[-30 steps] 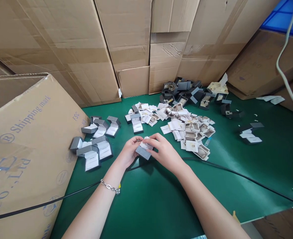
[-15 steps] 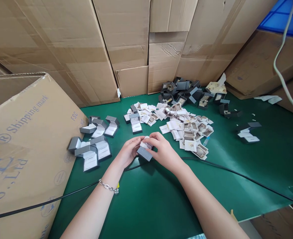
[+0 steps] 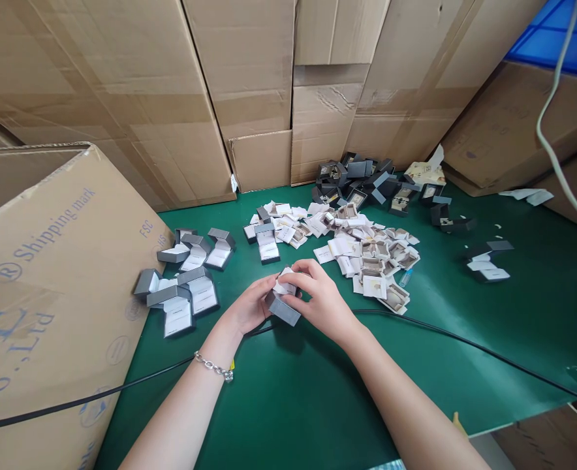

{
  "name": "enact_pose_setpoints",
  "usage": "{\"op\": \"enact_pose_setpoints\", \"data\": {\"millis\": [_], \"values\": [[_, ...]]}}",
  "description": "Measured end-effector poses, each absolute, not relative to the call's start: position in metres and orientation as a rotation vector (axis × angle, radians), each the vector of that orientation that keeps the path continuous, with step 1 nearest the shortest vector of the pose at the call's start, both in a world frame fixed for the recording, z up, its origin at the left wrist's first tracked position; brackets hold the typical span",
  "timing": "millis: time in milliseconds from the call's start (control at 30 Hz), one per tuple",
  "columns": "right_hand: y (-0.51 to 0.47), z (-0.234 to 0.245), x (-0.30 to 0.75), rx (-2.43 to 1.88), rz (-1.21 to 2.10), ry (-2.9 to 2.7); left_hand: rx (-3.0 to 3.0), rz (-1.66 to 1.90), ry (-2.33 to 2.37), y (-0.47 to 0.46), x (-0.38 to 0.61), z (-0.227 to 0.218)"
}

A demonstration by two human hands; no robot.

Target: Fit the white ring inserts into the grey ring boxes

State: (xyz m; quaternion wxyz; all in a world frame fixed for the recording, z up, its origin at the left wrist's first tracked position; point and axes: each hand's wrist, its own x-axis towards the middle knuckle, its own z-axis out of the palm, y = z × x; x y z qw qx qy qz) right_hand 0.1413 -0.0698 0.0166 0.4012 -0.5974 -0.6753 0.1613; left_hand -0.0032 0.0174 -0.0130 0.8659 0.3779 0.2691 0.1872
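Observation:
Between my two hands, above the green table point(image 3: 308, 405), is a small grey jewelry box point(image 3: 285, 309) with its lid open. My left hand point(image 3: 254, 303) is closed round the box's left side, its fingertips partly hidden. Over the box, my right hand point(image 3: 320, 297) has thumb and fingers bent onto it and onto the white insert point(image 3: 285, 284) inside. Whether the insert is seated or partly raised I cannot tell. Several open grey boxes with white linings point(image 3: 178, 313) stand to the left. Ahead of my hands is another open grey box point(image 3: 267, 245).
A heap of white inserts and cards point(image 3: 361, 248) lies ahead to the right. Behind it are piled dark boxes point(image 3: 361, 176). A black cable point(image 3: 465, 339) crosses the table under my hands. Large cartons point(image 3: 249, 78) wall the back; another carton point(image 3: 73, 261) stands left.
The box in my hands has tilted slightly, with more of its grey lid facing me. My right fingers have shifted a little on the white insert.

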Motion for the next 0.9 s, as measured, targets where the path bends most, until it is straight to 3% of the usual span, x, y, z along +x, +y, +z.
{"op": "enact_pose_setpoints", "data": {"millis": [900], "values": [[-0.071,0.024,0.141,-1.617,0.194,-1.906,0.766,0.363,0.554,0.017,-0.002,-0.011]]}}
